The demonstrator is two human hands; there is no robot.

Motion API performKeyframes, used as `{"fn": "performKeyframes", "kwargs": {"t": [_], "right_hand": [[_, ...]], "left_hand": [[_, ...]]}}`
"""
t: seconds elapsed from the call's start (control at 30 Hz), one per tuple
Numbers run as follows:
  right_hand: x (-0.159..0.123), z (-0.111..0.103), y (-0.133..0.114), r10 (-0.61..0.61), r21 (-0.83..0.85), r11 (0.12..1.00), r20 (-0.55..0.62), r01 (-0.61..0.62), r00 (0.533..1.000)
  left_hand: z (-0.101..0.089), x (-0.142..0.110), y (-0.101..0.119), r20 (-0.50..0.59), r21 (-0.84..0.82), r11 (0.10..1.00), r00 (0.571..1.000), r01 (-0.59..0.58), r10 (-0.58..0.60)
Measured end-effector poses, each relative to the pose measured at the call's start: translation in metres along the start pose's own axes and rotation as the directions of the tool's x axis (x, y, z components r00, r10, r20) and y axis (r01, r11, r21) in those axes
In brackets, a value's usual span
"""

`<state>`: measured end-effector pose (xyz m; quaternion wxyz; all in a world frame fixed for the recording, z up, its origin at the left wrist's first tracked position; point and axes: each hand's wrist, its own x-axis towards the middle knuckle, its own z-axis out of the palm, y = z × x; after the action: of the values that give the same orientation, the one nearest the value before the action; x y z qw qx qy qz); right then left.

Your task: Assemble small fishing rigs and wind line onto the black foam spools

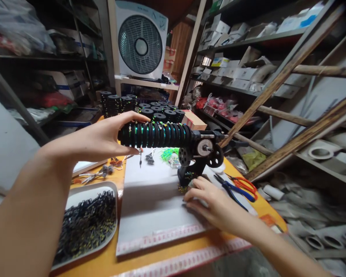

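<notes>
A: Item one, the thing in hand?

B: Stack (164, 135), black, ribbed, green-blue glints between ribs. Place: above the board (150, 215), carried by the winder (204, 147).

A: Lie of it?

B: Long axis near level, running left to right across the person's front. Left end points free, toward the left hand (102, 135); right end meets the winder.

A: Grips?

B: Left hand: closed round the free end, digits above and below. A small dark fitting (140, 158) hangs under them; whether it is pinched, I can't tell from here. Right hand (203, 198): low, by the winder's foot, fingers bent, just beside some yellow-specked bits (182, 188). Whether it pinches anything, I can't tell.

A: Step in hand?

B: By my reading, steadying or turning the stack while the right hand works at the bits. The next move would seem to call for a steady left hold and a fine right pinch.

A: Outward?

B: Pliers (232, 190), right of the right hand. Tray (115, 207) of black parts, left of the board. Spools (159, 109), grouped behind the stack.
</notes>
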<state>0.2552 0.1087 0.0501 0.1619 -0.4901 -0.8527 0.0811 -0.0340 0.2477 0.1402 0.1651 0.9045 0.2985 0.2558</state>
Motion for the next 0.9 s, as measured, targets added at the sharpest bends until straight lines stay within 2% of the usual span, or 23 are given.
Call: {"fn": "performKeyframes", "kwargs": {"t": [0.1,0.27,0.37,0.43,0.57,0.63,0.7,0.8,0.9], "right_hand": [[-0.004,0.022,0.013,0.048,0.029,0.998,-0.042,-0.047,0.998],[0.002,0.034,0.013,-0.049,-0.053,0.998,-0.098,0.044,0.994],[0.015,0.020,-0.004,-0.138,-0.096,0.988,-0.164,0.123,0.977],[0.031,0.000,-0.019,-0.188,-0.037,0.982,-0.260,0.185,0.947],[0.079,-0.047,-0.048,-0.241,0.052,0.953,-0.470,0.299,0.849],[0.104,-0.062,-0.055,-0.224,0.083,0.943,-0.562,0.323,0.796],[0.124,-0.068,-0.056,-0.220,0.097,0.935,-0.597,0.341,0.771],[0.140,-0.067,-0.054,-0.230,0.084,0.936,-0.587,0.341,0.776],[0.144,-0.063,-0.052,-0.225,0.078,0.941,-0.583,0.330,0.780]], "left_hand": [[0.000,0.000,0.000,-0.004,-0.006,1.000,1.000,0.003,-0.003],[-0.002,-0.002,0.003,0.065,-0.059,0.997,0.997,0.048,-0.044],[-0.004,-0.003,0.005,0.092,-0.071,0.996,0.994,0.062,-0.055],[-0.005,-0.004,0.007,0.087,-0.070,0.996,0.995,0.060,-0.054],[-0.006,-0.006,0.010,0.085,-0.112,0.992,0.995,0.061,-0.052],[-0.006,-0.007,0.010,0.089,-0.103,0.992,0.994,0.069,-0.060],[-0.007,-0.007,0.011,0.079,-0.069,0.995,0.995,0.072,-0.067],[-0.007,-0.008,0.011,0.071,-0.050,0.995,0.994,0.083,-0.079],[-0.007,-0.007,0.010,0.078,-0.064,0.994,0.994,0.088,-0.083]]}}
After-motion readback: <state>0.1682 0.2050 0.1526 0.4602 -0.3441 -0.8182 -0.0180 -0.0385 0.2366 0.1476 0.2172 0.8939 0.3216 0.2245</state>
